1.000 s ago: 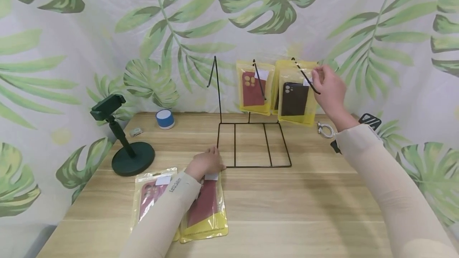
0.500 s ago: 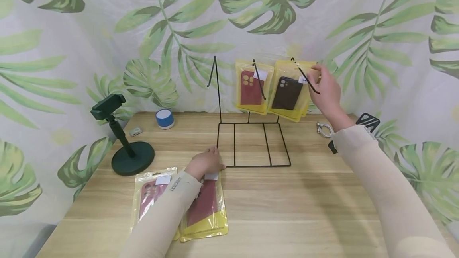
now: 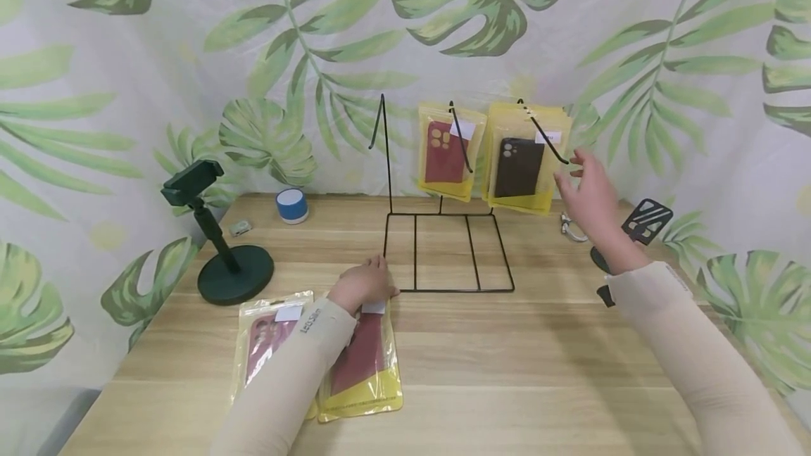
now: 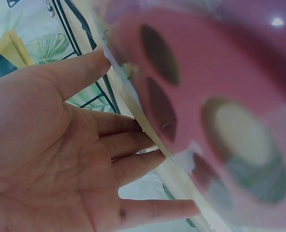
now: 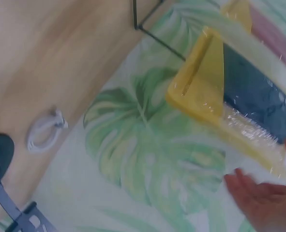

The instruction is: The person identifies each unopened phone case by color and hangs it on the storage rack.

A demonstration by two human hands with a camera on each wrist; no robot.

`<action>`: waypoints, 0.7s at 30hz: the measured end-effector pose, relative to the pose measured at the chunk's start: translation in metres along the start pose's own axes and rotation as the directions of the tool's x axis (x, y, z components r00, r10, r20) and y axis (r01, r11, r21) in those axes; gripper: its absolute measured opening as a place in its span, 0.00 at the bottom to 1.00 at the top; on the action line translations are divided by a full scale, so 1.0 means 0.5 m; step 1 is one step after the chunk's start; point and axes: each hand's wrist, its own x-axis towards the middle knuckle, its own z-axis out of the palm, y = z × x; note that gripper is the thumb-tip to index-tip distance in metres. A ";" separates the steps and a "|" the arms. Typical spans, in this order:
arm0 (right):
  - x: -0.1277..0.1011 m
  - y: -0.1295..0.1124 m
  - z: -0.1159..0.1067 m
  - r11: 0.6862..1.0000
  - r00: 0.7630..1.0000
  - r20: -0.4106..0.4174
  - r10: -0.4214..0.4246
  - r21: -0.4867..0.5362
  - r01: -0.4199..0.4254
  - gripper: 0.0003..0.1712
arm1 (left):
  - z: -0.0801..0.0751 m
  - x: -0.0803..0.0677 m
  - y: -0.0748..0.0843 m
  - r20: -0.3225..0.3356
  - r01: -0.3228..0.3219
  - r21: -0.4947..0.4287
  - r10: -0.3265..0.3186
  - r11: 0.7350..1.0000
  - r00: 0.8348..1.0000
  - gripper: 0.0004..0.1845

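Under your left hand (image 3: 362,286), fingers flat on a half-hidden red phone case packet (image 3: 362,364), your right hand (image 3: 589,192) spread, holding nothing, beside the hanging black case packet (image 3: 521,167)

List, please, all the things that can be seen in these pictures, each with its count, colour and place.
rack: 1, black wire, middle of table.
hung packs: yellow bags with cases, one red on middle hook, a black one in front on right hook; number behind cannot be told.
flat packs: 2, yellow bags with red and pink cases, front left of table.
stand: 1, dark green, left.
speaker: 1, blue and white, back left.
cable: 1, white, back right.
black stand: 1, far right, partly hidden.
table: 1, light wood.
backdrop: leaf print.
left hand: rests on a flat pack.
right hand: open, beside right hung packs.
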 end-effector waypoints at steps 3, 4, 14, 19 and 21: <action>-0.031 0.007 0.021 0.991 0.981 0.189 0.036 -0.135 -0.011 0.45 | -0.003 -0.001 -0.001 0.005 -0.002 0.011 0.001 1.000 1.000 0.45; -0.044 0.009 0.034 0.983 0.960 0.277 0.040 -0.185 0.012 0.45 | -0.005 -0.002 -0.002 0.006 0.000 0.012 0.000 1.000 1.000 0.45; -0.147 0.026 0.181 0.858 0.689 0.725 -0.014 -0.344 0.381 0.49 | -0.021 -0.006 -0.009 0.021 -0.010 -0.007 0.010 1.000 1.000 0.44; -0.157 0.031 0.194 0.835 0.725 0.687 -0.052 -0.369 0.409 0.42 | -0.019 -0.008 -0.018 0.033 -0.028 -0.076 0.031 0.997 0.999 0.46; -0.159 0.034 0.196 0.831 0.731 0.680 -0.067 -0.367 0.417 0.40 | -0.019 -0.010 -0.025 0.042 -0.033 -0.120 0.038 0.992 0.998 0.46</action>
